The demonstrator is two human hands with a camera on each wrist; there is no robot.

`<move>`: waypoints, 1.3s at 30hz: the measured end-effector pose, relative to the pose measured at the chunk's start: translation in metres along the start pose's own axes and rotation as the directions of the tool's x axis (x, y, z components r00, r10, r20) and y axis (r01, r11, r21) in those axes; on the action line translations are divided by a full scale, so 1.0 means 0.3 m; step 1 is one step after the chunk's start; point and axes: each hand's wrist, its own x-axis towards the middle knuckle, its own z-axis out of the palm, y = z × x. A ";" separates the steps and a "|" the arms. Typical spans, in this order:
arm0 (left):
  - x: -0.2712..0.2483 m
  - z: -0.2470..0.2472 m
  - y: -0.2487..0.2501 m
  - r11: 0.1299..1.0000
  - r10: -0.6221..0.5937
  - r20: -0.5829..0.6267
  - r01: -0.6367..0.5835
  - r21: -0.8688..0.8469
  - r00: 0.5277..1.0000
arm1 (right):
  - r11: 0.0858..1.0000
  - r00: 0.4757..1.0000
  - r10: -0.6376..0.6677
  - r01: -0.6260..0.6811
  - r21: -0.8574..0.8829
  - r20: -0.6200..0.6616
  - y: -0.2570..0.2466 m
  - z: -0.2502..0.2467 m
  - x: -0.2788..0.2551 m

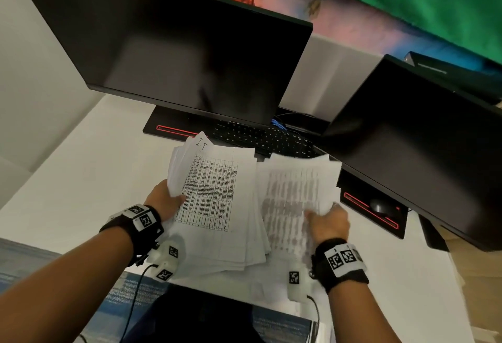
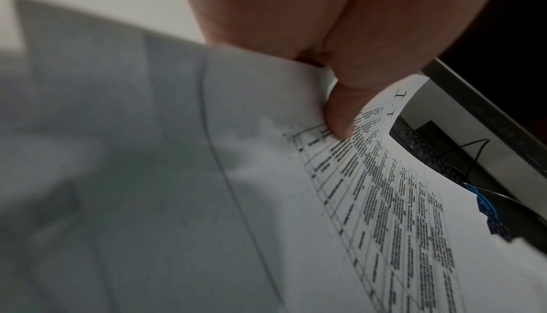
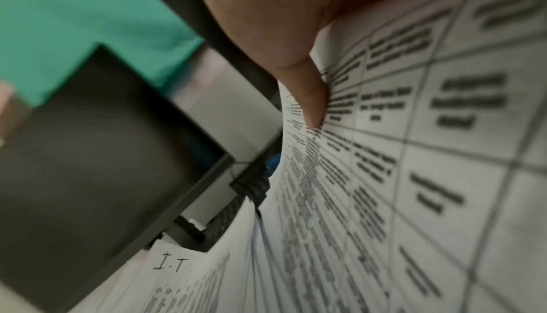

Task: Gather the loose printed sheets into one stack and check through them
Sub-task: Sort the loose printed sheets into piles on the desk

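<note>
Left hand (image 1: 166,201) at 9 o'clock pinches a fanned stack (image 1: 214,201); right hand (image 1: 330,222) at 3 o'clock pinches blurred sheets (image 1: 293,193), fingers hidden beneath. Both lie over the desk (image 1: 81,179). Keyboard (image 1: 260,139) at 12 is half covered.

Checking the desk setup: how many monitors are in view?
2. A large monitor stands at the back left above the keyboard; a second monitor stands at the right, over the mouse. Others could be outside the frame.

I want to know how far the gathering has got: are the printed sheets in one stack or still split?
Split. The left hand holds one bundle, the right hand another, side by side.
</note>
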 end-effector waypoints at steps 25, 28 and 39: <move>-0.038 0.050 0.055 0.978 -0.049 -0.021 0.043 -0.206 0.999 | 0.960 0.888 -0.165 0.243 -0.136 0.428 -0.047 0.442 0.002; -0.048 -0.024 0.028 0.944 0.052 -0.034 -0.060 -0.325 0.998 | 0.966 0.899 -0.234 0.257 -0.014 0.370 -0.047 0.406 0.012; -0.259 -0.356 0.262 0.713 0.448 -0.367 -0.574 -0.403 0.815 | 0.645 0.804 -0.574 0.327 0.691 0.155 -0.391 0.146 -0.133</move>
